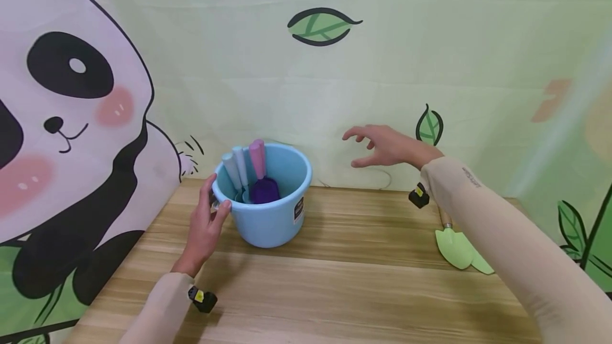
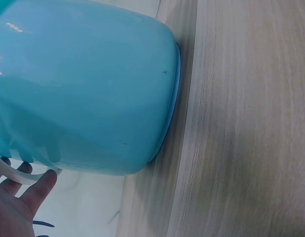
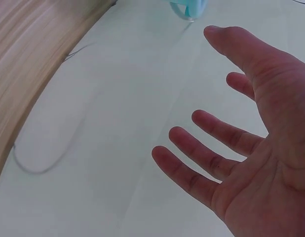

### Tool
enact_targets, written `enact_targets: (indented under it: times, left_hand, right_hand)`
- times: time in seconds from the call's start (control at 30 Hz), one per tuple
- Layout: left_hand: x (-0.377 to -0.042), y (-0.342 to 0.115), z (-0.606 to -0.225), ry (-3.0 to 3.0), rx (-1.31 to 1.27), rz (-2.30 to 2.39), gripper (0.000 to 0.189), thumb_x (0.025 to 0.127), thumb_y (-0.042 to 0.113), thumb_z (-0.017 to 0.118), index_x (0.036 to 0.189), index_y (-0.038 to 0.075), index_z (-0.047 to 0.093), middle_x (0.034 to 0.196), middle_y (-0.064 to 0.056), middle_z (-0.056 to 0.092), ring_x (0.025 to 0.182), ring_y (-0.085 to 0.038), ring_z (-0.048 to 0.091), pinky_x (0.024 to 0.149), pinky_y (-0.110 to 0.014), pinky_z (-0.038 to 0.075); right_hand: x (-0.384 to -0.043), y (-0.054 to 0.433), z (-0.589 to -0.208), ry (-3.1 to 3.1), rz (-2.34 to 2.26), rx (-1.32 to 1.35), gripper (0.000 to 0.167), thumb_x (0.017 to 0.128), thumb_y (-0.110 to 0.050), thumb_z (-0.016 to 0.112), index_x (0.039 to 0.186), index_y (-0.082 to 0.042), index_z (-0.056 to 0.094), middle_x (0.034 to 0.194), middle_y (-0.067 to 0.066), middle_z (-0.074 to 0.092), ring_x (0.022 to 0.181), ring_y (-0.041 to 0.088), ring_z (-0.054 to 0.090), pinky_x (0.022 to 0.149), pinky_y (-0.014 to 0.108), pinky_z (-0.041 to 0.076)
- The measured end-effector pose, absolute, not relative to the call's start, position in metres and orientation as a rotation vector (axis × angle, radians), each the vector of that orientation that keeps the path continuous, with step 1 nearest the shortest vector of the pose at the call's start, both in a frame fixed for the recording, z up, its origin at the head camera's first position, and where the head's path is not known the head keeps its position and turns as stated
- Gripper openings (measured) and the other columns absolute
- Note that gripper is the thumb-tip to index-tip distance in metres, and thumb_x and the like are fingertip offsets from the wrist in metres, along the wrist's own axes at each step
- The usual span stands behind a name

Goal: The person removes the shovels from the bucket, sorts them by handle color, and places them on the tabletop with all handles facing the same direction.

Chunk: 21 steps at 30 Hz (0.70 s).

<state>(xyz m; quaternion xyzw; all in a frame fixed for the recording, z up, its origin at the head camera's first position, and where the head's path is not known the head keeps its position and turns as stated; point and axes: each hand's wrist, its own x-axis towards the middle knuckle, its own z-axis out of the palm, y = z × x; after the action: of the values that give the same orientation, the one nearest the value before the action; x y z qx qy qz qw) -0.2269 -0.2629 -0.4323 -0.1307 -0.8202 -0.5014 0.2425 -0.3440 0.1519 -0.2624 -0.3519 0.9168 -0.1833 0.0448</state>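
Note:
A light blue bucket (image 1: 268, 224) stands upright on the wooden table. Two tools with pale blue handles (image 1: 236, 171) and pink-handled shovels with a purple scoop (image 1: 265, 191) lean inside it, handles up against the left and back wall. At the bucket's left side, my left hand (image 1: 203, 230) holds its rim and side handle, thumb in front; the left wrist view shows the thumb and fingers about the pale loop handle (image 2: 17, 175). My right hand (image 1: 384, 147) is raised to the right of the bucket, apart from it, with spread fingers and nothing in the palm.
On the table's right side lie two light green trowels (image 1: 454, 248), one with a wooden handle, partly hidden by the right sleeve. A cloth backdrop (image 1: 229, 25) printed with a panda and leaves rises behind the table (image 1: 306, 301). Both wrists carry small black cameras.

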Motion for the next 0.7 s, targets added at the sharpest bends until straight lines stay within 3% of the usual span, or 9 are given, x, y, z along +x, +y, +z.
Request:
enact_targets:
  times: [0.27,0.5,0.7]
  left_hand:
    - [-0.212,-0.253,-0.411,-2.27,-0.347,-1.375,0.065,0.107,0.017,0.051,0.162,0.008,0.02,0.161,-0.026,0.033,0.141,-0.051,0.039,0.1,-0.071,0.044]
    - [-0.226,-0.263,-0.431,-2.243,-0.371,-1.376,0.066,0.107,0.023,0.053,0.164,0.027,0.02,0.163,-0.014,0.035,0.142,-0.045,0.042,0.098,-0.069,0.047]
    - [-0.227,-0.264,-0.432,-2.242,-0.374,-1.371,0.065,0.107,0.023,0.053,0.164,0.026,0.02,0.162,-0.015,0.036,0.141,-0.044,0.042,0.098,-0.067,0.048]
  right_hand:
    - [-0.348,0.135,-0.249,2.774,-0.552,-1.075,0.064,0.091,-0.028,0.079,0.147,-0.016,0.049,0.139,0.02,0.057,0.116,0.041,0.062,0.095,0.051,0.055]
    - [-0.352,0.12,-0.242,2.751,-0.541,-1.074,0.065,0.091,-0.031,0.079,0.148,-0.018,0.049,0.139,0.02,0.057,0.115,0.041,0.063,0.092,0.049,0.057]
    - [-0.356,0.108,-0.233,2.741,-0.524,-1.081,0.067,0.091,-0.032,0.08,0.148,-0.019,0.049,0.139,0.019,0.057,0.114,0.038,0.063,0.09,0.048,0.057]
